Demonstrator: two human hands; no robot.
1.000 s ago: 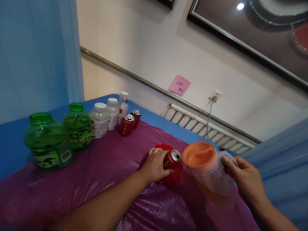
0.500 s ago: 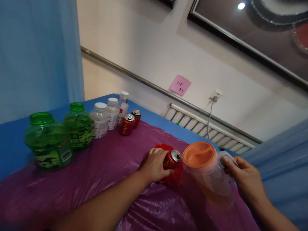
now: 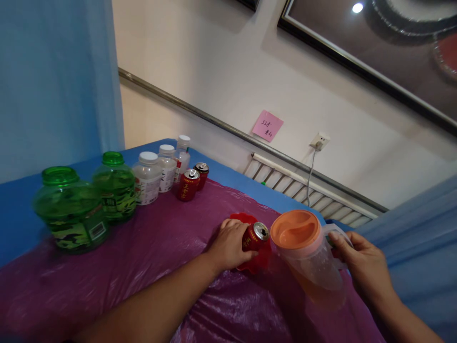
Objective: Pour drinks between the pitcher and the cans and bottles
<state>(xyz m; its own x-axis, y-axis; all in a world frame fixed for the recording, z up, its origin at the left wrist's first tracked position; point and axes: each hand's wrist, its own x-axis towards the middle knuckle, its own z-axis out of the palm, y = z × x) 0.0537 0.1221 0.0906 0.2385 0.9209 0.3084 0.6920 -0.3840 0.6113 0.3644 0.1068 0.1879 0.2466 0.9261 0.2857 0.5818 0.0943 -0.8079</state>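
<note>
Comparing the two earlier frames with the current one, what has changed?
No visible change: nothing was moved, taken up or let go. The left hand still holds a red can, and the right hand still holds the orange-lidded pitcher. The green jars stand where they were.

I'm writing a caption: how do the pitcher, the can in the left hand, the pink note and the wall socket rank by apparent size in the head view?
1. Pitcher, clearly largest.
2. Can and pink note: too alike to rank; the left hand partly covers the can.
3. Wall socket, smallest.
</note>
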